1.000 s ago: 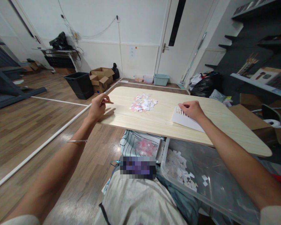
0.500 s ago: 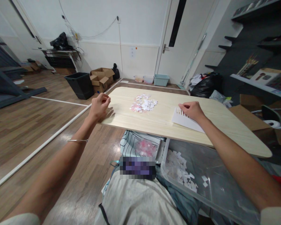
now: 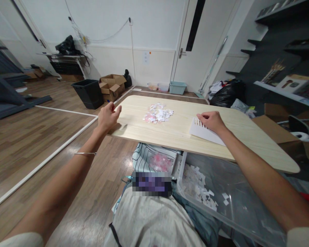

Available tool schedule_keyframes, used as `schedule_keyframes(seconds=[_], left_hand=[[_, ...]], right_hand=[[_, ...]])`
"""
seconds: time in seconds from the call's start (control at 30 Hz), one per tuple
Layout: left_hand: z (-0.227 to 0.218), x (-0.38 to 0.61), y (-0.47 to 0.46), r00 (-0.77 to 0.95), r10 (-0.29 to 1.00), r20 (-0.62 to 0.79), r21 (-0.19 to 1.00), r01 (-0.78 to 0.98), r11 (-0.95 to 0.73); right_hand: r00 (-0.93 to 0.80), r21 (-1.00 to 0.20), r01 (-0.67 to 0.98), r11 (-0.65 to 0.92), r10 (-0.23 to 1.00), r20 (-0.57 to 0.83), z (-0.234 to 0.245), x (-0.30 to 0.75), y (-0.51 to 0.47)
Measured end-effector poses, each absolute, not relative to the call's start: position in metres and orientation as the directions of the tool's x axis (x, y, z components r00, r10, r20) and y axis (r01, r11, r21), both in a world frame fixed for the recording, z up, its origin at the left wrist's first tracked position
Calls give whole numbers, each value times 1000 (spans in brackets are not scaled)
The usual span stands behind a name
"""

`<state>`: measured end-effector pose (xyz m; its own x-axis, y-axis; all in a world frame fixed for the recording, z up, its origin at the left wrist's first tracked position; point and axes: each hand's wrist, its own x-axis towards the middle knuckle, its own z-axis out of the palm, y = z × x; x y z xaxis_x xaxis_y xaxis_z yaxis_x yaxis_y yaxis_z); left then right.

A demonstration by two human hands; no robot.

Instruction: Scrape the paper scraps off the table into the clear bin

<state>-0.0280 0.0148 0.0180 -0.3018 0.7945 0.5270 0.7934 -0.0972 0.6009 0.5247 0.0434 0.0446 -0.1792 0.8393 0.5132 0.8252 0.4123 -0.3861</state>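
Observation:
Above the near left edge of the pale wooden table, my left hand hovers, its thumb apart from the curled fingers and nothing visible between them. My right hand is closed, thumb and fingers pinched at the slotted upper edge of a white comb-like sheet that rests on the tabletop. Part of that sheet is hidden under the hand and wrist. Between my hands lies a loose pile of small white pieces, with pinkish clear bits at its left side.
Below the table edge, a clear plastic bin holds many white pieces. Pink bits lie on striped cloth by my lap. A black bin and cardboard boxes stand left on the floor; an open carton is at right.
My left hand's thumb and fingers have parted from a tighter curl, and the hand has shifted very slightly left. My right hand and the white sheet stay in place.

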Motion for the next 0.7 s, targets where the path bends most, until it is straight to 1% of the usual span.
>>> schedule_keyframes(seconds=[0.1,0.27,0.37,0.53,0.7], left_hand=[[19,-26,14,-263,829,494,567,820,-78],[18,-23,18,-106,923,370,408,911,-59],[17,-23,20,-80,938,337,351,935,-46],[16,-24,20,-70,933,353,342,938,-59],[19,-24,16,-62,925,376,410,906,-106]], right_hand=[[-183,-383,824,418,835,519,46,523,42],[-182,-369,840,399,846,501,44,525,44],[-169,-369,850,377,857,488,43,527,45],[-170,-372,846,382,854,492,42,528,45],[-173,-384,834,395,850,498,43,528,45]])
